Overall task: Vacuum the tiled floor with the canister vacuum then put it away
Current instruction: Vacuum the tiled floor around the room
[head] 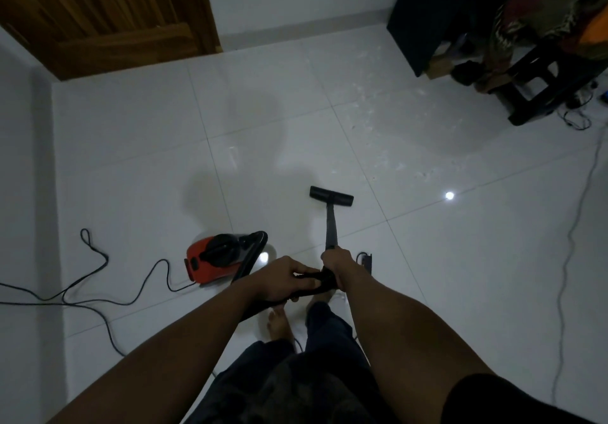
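A red and black canister vacuum sits on the white tiled floor, left of my feet. Its black hose curves from the canister to the handle. My left hand is shut on the hose end at the handle. My right hand grips the top of the grey wand. The wand slopes forward to the black floor head, which rests flat on the tiles. Pale dust is scattered on the floor beyond the head.
The vacuum's black power cord loops across the floor at left. A wooden door stands at the back left. A dark cabinet and a black stool piled with clothes fill the back right. A thin cable runs along the right.
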The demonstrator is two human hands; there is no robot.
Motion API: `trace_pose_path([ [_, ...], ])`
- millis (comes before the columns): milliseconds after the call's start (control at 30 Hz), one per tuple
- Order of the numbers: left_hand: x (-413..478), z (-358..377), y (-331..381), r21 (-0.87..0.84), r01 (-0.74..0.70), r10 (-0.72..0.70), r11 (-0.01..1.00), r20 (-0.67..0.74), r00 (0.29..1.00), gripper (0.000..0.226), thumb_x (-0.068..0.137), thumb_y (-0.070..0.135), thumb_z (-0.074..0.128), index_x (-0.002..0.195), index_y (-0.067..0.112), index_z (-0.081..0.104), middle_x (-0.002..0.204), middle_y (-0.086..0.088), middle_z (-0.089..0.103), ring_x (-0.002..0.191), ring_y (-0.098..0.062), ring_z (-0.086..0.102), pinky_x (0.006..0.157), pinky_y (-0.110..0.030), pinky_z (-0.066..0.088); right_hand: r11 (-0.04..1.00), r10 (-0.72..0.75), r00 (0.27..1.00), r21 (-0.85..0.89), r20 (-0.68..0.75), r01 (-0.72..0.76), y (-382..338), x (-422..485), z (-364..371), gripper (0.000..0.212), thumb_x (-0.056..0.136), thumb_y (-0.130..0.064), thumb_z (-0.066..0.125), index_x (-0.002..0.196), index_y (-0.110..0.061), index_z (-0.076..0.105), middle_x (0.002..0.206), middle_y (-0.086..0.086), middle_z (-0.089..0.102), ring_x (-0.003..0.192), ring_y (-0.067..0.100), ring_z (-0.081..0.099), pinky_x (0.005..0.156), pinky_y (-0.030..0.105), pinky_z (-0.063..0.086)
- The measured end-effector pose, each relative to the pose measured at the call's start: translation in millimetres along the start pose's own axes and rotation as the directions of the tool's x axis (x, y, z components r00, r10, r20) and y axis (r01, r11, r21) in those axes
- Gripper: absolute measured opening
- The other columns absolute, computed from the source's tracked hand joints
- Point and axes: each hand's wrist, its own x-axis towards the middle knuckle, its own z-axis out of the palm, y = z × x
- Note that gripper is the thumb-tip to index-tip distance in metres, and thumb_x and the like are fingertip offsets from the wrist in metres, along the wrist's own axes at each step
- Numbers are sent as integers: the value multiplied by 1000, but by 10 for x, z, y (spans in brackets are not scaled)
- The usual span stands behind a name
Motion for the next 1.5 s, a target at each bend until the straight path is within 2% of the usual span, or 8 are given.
trace_pose_path([
  [100,26,16,5,20,4,-4,1000,-4,1000,41,99,32,64,138,21,63,56,13,61,40,0,53,48,-15,44,999,18,1000,46,-6,-18,42,80,8,37,102,-10,41,134,5,53,103,12,57,89,26,59,78,35,52],
  [467,560,155,209,-22,46,-46,999,-3,999,38,97,40,65,134,34,63,64,-3,57,41,-9,47,45,-25,45,994,36,999,101,-40,-32,40,525,-443,43,104,-13,40,145,-2,45,108,12,56,66,16,48,46,28,37],
  [633,1084,136,437,12,65,-65,998,19,998,39,92,49,66,130,39,66,76,-12,67,53,-23,55,56,-38,56,990,34,999,138,-42,-27,-26,856,-847,49,103,-13,43,152,-6,39,125,14,58,87,24,59,69,34,51],
  [767,1402,85,715,32,90,-91,995,32,995,39,96,46,64,134,36,64,69,-7,62,48,-20,54,51,-30,51,978,6,1000,206,-19,-2,-122,1093,-1148,51,102,-10,44,152,-5,35,139,14,53,99,25,51,92,33,49],
  [933,1802,115,1104,-18,85,-85,996,-2,996,41,98,43,63,137,30,62,64,-1,60,43,-15,52,48,-26,46,996,0,1000,86,-23,2,-340,1419,-1615,52,99,-13,47,151,-8,41,122,16,62,93,26,60,74,34,52],
  [1033,2033,135,1330,-58,54,-57,997,-48,997,36,100,37,62,134,28,64,64,2,60,40,-5,51,47,-19,45,998,-4,999,57,-49,7,-472,1656,-1909,52,92,-12,50,144,-10,48,110,15,64,98,35,68,82,46,62],
  [1333,2502,7,1648,-90,44,-51,995,-87,995,39,101,34,61,139,24,61,65,9,60,36,4,51,44,-8,38,993,-84,996,-82,-16,82,-823,2004,-2343,61,92,-11,46,152,-12,39,131,19,59,113,38,63,96,51,56],
  [1500,2625,-209,1668,-77,47,-53,996,-76,996,41,101,37,61,140,24,61,75,17,65,50,10,59,62,-13,47,981,-109,994,-162,-15,105,-1078,1982,-2393,65,96,-12,43,159,-17,29,140,17,54,120,36,57,92,38,53],
])
